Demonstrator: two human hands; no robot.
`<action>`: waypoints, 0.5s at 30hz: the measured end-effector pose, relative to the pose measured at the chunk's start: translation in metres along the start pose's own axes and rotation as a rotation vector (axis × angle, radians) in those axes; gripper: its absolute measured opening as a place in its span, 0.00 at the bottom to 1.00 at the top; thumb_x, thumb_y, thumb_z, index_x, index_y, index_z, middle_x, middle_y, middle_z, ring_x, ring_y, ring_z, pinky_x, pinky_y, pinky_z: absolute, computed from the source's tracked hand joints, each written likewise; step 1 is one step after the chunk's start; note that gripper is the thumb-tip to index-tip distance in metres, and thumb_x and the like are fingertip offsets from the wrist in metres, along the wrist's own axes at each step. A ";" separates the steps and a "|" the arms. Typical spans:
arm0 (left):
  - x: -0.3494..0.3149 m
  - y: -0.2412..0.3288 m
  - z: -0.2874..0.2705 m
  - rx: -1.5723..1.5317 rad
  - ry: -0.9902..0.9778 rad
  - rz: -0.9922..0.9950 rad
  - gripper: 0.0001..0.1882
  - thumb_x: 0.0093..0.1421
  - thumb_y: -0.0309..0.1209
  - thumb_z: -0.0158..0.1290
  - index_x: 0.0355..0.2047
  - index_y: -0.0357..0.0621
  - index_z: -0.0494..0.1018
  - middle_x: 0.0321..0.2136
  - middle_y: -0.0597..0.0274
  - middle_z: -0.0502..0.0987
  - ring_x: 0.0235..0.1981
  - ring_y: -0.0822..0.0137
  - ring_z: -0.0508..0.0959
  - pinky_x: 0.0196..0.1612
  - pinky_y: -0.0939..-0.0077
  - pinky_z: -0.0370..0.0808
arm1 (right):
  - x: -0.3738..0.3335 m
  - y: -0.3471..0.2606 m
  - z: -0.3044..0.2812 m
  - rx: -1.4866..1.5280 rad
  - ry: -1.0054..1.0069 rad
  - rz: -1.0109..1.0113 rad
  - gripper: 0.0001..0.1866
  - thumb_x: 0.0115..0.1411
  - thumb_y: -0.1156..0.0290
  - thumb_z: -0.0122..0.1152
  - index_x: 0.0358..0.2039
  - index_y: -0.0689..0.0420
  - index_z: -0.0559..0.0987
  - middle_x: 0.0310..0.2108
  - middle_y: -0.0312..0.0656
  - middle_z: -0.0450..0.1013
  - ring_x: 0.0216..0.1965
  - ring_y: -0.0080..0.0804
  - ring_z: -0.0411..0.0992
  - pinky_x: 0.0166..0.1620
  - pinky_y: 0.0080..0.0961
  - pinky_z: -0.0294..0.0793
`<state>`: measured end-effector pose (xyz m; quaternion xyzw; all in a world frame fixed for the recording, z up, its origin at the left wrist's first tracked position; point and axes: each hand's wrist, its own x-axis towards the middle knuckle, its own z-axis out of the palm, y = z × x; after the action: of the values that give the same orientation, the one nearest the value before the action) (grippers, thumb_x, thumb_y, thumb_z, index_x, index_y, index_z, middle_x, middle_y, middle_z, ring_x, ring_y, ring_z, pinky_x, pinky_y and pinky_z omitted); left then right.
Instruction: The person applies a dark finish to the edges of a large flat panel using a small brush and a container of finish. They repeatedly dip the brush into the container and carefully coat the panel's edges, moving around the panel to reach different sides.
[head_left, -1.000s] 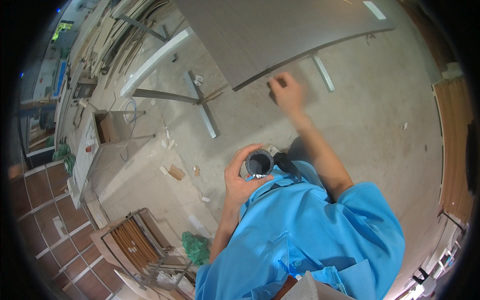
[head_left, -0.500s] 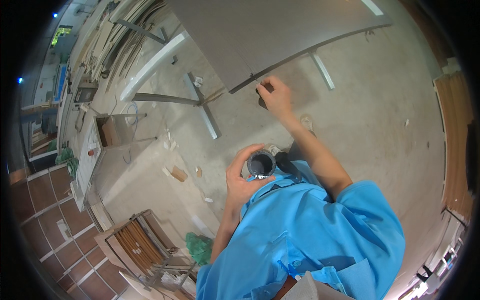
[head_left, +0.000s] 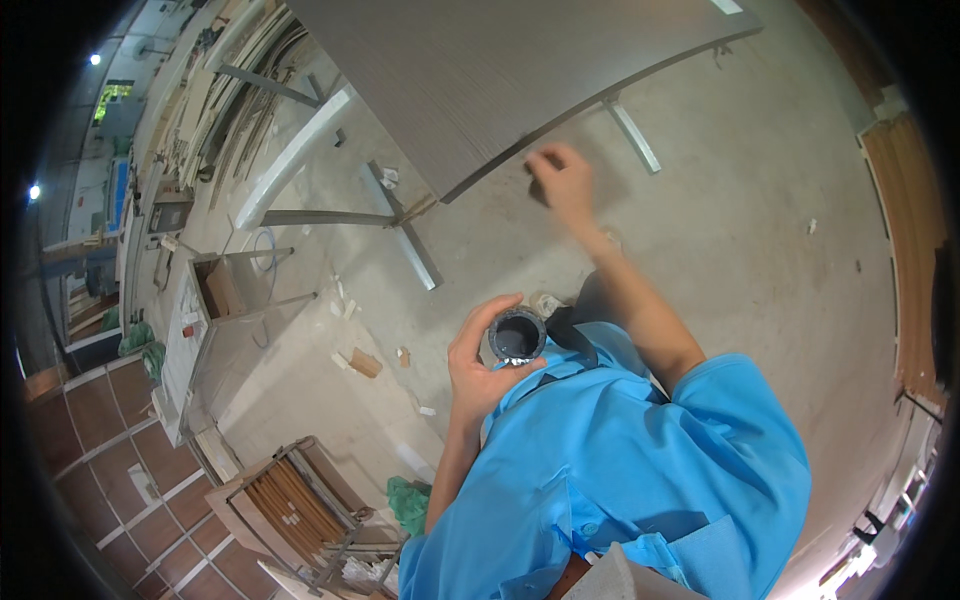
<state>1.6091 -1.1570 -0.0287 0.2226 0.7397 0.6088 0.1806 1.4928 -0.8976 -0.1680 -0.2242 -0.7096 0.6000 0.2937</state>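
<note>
A dark, round, cup-like container [head_left: 518, 336] sits in my left hand [head_left: 472, 362], fingers and thumb wrapped around its side in front of my waist. Its mouth faces up; the inside is dark, and pale flecks line the near rim. My right hand [head_left: 566, 184] is just off the near edge of a dark grey wood-grained panel [head_left: 480, 75]. Its fingers are bent together and a little blurred. Something dark shows beside the fingertips, too unclear to name. The panel lies flat, raised above the floor.
Grey metal stand legs [head_left: 410, 245] rest on the floor at the panel's left, with another leg [head_left: 634, 137] under its right part. A wheeled-looking frame of brown boards [head_left: 285, 500] stands lower left. Scraps [head_left: 364, 363] litter the floor. Stacked boards [head_left: 905, 240] line the right.
My right hand has drawn away from the panel's corner, slightly to the right. The left hand keeps hold of the container. The view has shifted slightly.
</note>
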 end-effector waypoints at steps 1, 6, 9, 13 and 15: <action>-0.001 0.000 0.000 0.004 0.003 -0.007 0.46 0.45 0.28 0.82 0.64 0.34 0.73 0.62 0.49 0.79 0.60 0.63 0.80 0.64 0.67 0.76 | 0.009 0.003 -0.007 0.017 0.055 0.163 0.09 0.67 0.67 0.69 0.40 0.60 0.85 0.33 0.41 0.84 0.32 0.26 0.80 0.39 0.27 0.78; -0.001 -0.002 0.004 -0.043 0.013 -0.037 0.46 0.46 0.29 0.82 0.65 0.34 0.73 0.62 0.47 0.79 0.60 0.62 0.80 0.64 0.66 0.77 | 0.010 0.012 -0.015 -0.055 0.049 -0.008 0.10 0.67 0.66 0.69 0.39 0.60 0.85 0.32 0.39 0.84 0.31 0.24 0.79 0.37 0.27 0.78; 0.002 -0.002 0.005 -0.034 -0.003 -0.028 0.47 0.46 0.29 0.82 0.65 0.35 0.73 0.62 0.46 0.78 0.60 0.62 0.80 0.64 0.65 0.77 | 0.004 0.013 -0.010 -0.173 -0.097 -0.389 0.09 0.68 0.67 0.69 0.39 0.60 0.85 0.30 0.38 0.84 0.28 0.22 0.78 0.34 0.26 0.77; 0.005 0.000 0.006 -0.013 0.000 -0.008 0.47 0.46 0.30 0.82 0.65 0.35 0.73 0.62 0.46 0.78 0.60 0.61 0.80 0.64 0.65 0.77 | 0.024 0.013 -0.026 0.000 0.055 0.124 0.09 0.66 0.68 0.70 0.40 0.60 0.86 0.36 0.41 0.84 0.35 0.30 0.81 0.41 0.30 0.78; 0.006 0.000 0.008 -0.030 0.010 -0.022 0.47 0.46 0.30 0.82 0.65 0.35 0.73 0.62 0.46 0.78 0.60 0.61 0.80 0.64 0.65 0.77 | 0.036 0.013 -0.041 0.039 0.116 0.123 0.10 0.64 0.67 0.71 0.40 0.61 0.86 0.37 0.44 0.84 0.38 0.36 0.82 0.43 0.32 0.79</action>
<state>1.6088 -1.1472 -0.0301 0.2088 0.7339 0.6188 0.1868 1.4943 -0.8414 -0.1714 -0.2960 -0.6643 0.6167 0.3014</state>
